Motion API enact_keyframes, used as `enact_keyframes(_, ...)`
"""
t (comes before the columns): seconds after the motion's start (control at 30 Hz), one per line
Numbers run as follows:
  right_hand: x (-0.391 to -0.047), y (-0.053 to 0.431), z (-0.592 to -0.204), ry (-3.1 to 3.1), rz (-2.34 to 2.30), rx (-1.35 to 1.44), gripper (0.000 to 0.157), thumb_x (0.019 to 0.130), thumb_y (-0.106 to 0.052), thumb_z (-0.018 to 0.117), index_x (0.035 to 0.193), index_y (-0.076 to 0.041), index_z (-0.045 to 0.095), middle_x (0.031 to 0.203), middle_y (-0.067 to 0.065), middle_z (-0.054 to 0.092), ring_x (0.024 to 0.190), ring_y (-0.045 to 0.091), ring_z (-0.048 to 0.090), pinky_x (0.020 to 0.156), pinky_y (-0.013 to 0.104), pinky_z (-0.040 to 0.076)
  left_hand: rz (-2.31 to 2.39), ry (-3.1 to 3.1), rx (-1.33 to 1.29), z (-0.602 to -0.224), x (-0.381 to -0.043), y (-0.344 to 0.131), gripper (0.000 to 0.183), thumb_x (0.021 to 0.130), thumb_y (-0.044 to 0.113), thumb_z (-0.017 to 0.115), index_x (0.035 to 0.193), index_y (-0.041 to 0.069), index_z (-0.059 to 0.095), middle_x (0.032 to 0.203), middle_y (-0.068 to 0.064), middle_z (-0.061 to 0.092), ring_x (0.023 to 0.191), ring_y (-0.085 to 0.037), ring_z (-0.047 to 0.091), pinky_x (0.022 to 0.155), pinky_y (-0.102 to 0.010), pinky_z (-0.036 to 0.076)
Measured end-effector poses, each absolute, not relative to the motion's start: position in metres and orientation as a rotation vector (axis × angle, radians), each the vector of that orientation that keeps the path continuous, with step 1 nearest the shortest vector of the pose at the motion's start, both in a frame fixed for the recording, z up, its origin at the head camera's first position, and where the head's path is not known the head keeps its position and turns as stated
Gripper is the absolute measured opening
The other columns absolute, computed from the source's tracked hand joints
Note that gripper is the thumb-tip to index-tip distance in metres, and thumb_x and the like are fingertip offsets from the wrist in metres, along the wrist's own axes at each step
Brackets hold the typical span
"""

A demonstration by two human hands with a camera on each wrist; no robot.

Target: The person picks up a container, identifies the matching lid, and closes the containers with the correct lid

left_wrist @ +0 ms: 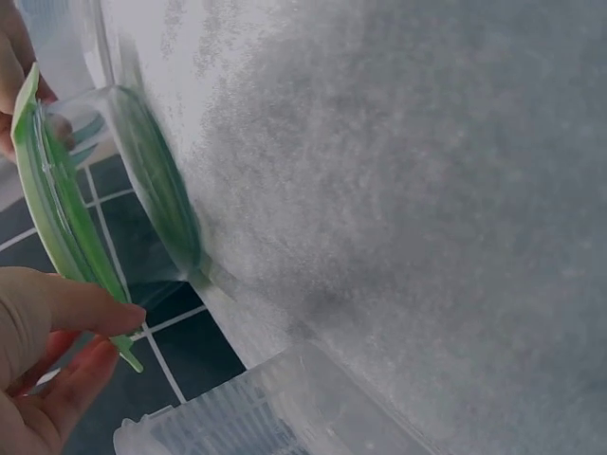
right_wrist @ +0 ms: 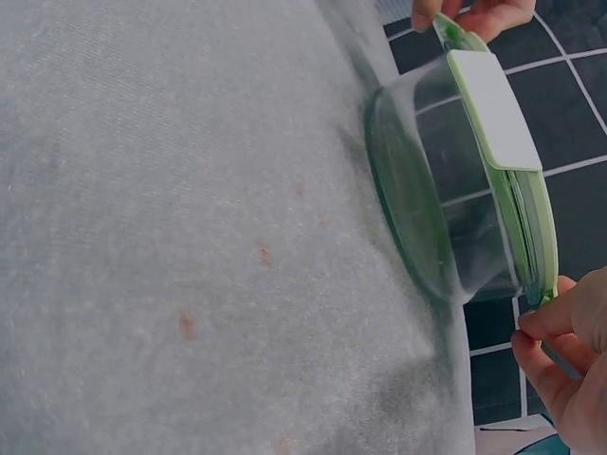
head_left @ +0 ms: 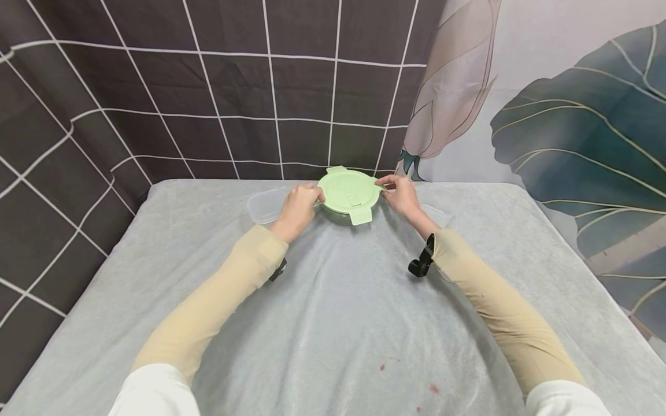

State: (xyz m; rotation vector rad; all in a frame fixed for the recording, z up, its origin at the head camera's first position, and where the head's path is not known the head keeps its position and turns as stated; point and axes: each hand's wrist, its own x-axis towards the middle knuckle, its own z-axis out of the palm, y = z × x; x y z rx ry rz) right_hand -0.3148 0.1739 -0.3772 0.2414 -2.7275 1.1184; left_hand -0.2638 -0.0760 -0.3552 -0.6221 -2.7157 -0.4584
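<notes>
A round glass food container with a pale green lid stands near the far edge of the table. My left hand pinches the lid's left side flap between thumb and fingers, seen close up in the left wrist view. On the opposite side, my right hand has its thumb and fingers at the right flap, pinching it. The front flap hangs out over the glass wall, and a back flap sticks out behind. The glass looks see-through, with no contents visible.
A clear plastic box lies left of the container, partly behind my left hand. Another clear plastic piece shows beyond my right wrist. Grey cloth covers the table and has small reddish spots. A dark gridded curtain hangs behind.
</notes>
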Motion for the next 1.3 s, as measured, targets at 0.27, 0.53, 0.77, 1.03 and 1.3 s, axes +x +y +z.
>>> enact_keyframes(0.27, -0.316, 0.173, -0.378, -2.733, 1.124, 0.228, 0.026, 0.080, 0.005, 0.058, 0.102, -0.006, 0.066, 0.111, 0.014, 0.064, 0.102, 0.030, 0.061, 0.087, 0.042, 0.049, -0.483, -2.681, -0.635, -0.357, -0.264, -0.076, 0.033, 0.066, -0.016, 0.054, 0.087, 0.007, 0.067, 0.090, -0.010, 0.064, 0.088, -0.031, 0.062, 0.075, -0.041, 0.052)
enact_keyframes(0.53, -0.314, 0.172, -0.379, -2.716, 1.111, 0.245, 0.025, 0.080, 0.003, 0.059, 0.103, -0.006, 0.066, 0.114, 0.014, 0.063, 0.102, 0.030, 0.061, 0.087, 0.042, 0.049, -0.481, -2.676, -0.622, -0.359, -0.264, -0.077, 0.032, 0.066, -0.015, 0.055, 0.086, 0.008, 0.066, 0.087, -0.010, 0.061, 0.089, -0.032, 0.061, 0.073, -0.043, 0.052)
enact_keyframes(0.77, -0.310, 0.171, -0.377, -2.705, 1.087, 0.270, 0.025, 0.080, 0.001, 0.056, 0.103, -0.005, 0.066, 0.111, 0.013, 0.065, 0.102, 0.030, 0.062, 0.082, 0.041, 0.051, -0.488, -2.687, -0.588, -0.361, -0.264, -0.076, 0.033, 0.067, -0.015, 0.054, 0.085, 0.009, 0.067, 0.085, -0.009, 0.061, 0.088, -0.031, 0.061, 0.074, -0.042, 0.052)
enact_keyframes(1.03, -0.311, 0.173, -0.373, -2.753, 1.200, 0.191, 0.031, 0.081, -0.010, 0.046, 0.107, -0.008, 0.063, 0.114, 0.011, 0.063, 0.100, 0.026, 0.061, 0.072, 0.030, 0.048, -0.508, -2.819, -0.558, -0.355, -0.263, -0.075, 0.038, 0.065, -0.009, 0.056, 0.096, 0.010, 0.068, 0.098, -0.011, 0.062, 0.095, -0.032, 0.059, 0.081, -0.043, 0.050)
enact_keyframes(1.3, -0.319, 0.161, -0.367, -2.730, 1.773, -0.094, 0.057, 0.090, -0.023, 0.048, 0.137, 0.000, 0.026, 0.134, 0.022, 0.041, 0.117, 0.029, 0.049, 0.094, 0.037, 0.048, -0.813, -2.870, -0.315, -0.355, -0.267, -0.069, 0.039, 0.084, 0.013, 0.048, 0.122, 0.003, 0.055, 0.126, -0.019, 0.049, 0.114, -0.035, 0.048, 0.098, -0.043, 0.041)
